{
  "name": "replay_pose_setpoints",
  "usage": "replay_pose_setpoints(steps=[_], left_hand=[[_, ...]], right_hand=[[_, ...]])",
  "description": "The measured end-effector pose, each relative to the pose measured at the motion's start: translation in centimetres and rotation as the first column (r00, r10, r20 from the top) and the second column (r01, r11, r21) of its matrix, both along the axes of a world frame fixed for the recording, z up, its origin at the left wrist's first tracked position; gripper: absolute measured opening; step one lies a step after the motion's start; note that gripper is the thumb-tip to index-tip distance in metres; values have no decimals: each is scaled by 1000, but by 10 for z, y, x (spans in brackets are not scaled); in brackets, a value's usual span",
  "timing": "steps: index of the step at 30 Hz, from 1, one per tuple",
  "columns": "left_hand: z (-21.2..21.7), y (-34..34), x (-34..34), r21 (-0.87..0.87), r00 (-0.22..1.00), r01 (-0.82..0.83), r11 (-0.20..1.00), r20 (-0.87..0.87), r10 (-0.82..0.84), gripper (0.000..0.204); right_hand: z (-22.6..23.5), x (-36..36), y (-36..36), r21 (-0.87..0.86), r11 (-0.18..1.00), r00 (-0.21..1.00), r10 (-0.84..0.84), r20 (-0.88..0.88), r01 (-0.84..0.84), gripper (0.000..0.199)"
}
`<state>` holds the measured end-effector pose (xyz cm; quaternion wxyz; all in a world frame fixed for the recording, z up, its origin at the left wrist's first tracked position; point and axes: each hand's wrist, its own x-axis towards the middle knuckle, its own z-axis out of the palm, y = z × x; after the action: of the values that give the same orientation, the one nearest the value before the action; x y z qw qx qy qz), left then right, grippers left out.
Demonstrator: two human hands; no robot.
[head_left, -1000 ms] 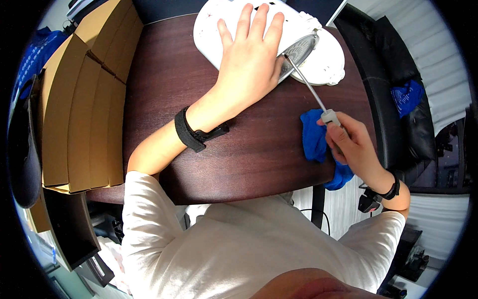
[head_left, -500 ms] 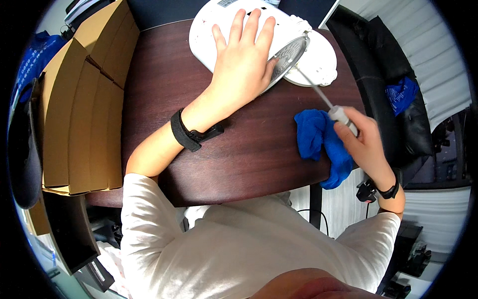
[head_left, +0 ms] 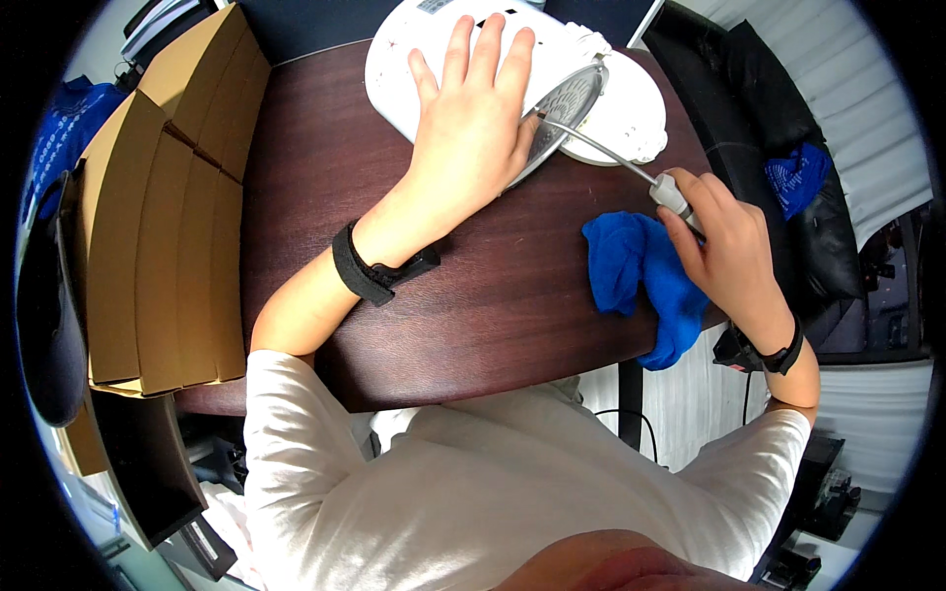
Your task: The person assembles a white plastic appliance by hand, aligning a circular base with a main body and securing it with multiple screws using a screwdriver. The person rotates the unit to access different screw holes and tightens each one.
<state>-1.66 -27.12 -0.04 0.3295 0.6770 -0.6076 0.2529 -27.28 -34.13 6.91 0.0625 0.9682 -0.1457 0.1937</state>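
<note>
My left hand (head_left: pixel 468 133) lies with its fingers spread on a white rounded plastic appliance (head_left: pixel 390 84) at the far side of the table. Its thumb is by a grey metallic disc (head_left: pixel 574 103) with a patterned face, which stands tilted at the appliance's edge. Beside the disc is a round white part (head_left: pixel 636 108). My right hand (head_left: pixel 731 241) is closed around the pale handle of a screwdriver (head_left: pixel 613 156). The shaft points left and its tip is at the disc, close to my left thumb; whether it touches a screw cannot be made out.
A crumpled blue cloth (head_left: pixel 616 264) lies at the right edge of the dark wooden table (head_left: pixel 473 315). Cardboard boxes (head_left: pixel 163 256) line the left side. A black sofa (head_left: pixel 778 148) with another blue item (head_left: pixel 796 179) stands to the right.
The screwdriver's tip has swung left from the white part to the disc near my left thumb. My right hand has shifted slightly up and right; my left hand stays spread on the appliance.
</note>
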Motion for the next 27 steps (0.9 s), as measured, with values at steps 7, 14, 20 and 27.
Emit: replay_pose_setpoints(steps=[7, 14, 20, 27], left_hand=[[1, 0, -1, 6, 1000, 3, 1000, -10, -3, 74], [2, 1, -1, 17, 1000, 2, 1000, -5, -2, 75], [1, 1, 0, 16, 1000, 2, 1000, 2, -2, 74], [0, 0, 0, 18, 1000, -2, 1000, 5, 2, 73]], right_hand=[[0, 1, -2, -3, 1000, 1000, -9, 6, 9, 33], [2, -1, -1, -21, 999, 999, -31, -11, 30, 33], [3, 0, 0, -45, 999, 1000, -26, -10, 26, 33], [5, 1, 0, -66, 998, 999, -23, -25, 21, 34]])
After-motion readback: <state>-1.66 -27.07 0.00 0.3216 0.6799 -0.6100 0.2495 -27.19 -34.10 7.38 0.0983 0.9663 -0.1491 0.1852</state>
